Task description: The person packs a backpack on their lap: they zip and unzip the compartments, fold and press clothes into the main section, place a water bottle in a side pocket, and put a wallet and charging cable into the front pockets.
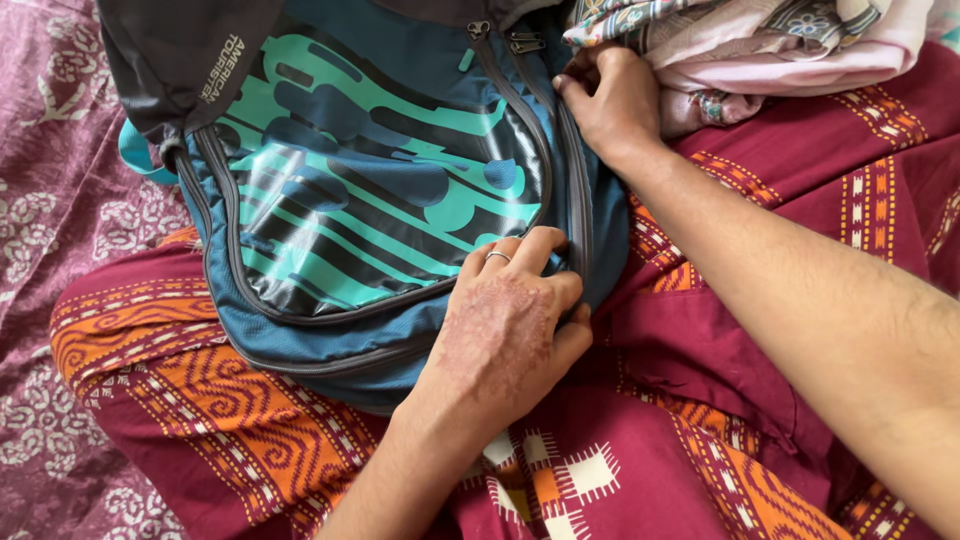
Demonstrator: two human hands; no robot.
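Pinching the backpack's edge (575, 262) with the fingers (530, 250) of the left hand (505, 335), bent and pressed close together, thumb side tucked against the grey zip line. Wearing a thin ring (497, 256) on one finger, with a faded reddish-brown pattern across the back of the hand. Gripping higher up along the same zip side with the right hand (612, 100), fingers curled in tight at the bag's top edge, fingertips hidden in the fold, so cannot tell just what sits between them. Reaching in from the right with a long bare forearm (800, 300).

Lying flat on a lap, front side up: one backpack (380, 180), dark blue-green, with shiny wavy stripes in bright teal, dark blue and black on the front pocket. Running round the pocket and down the right side, grey zips (578, 190), with two small metal pullers (523, 42) near the top. Folding over the upper left corner, a dark grey flap (180, 50), and peeking out at the left, a light blue strap (135, 150).

Spreading under the bag, a dark red cloth (780, 180) with orange swirls and white squares. Resting at the top right, just beside the right hand, a pile of pale folded clothes (760, 50) with flower prints. Covering the left side, a purple sheet (60, 200) with white flowers.
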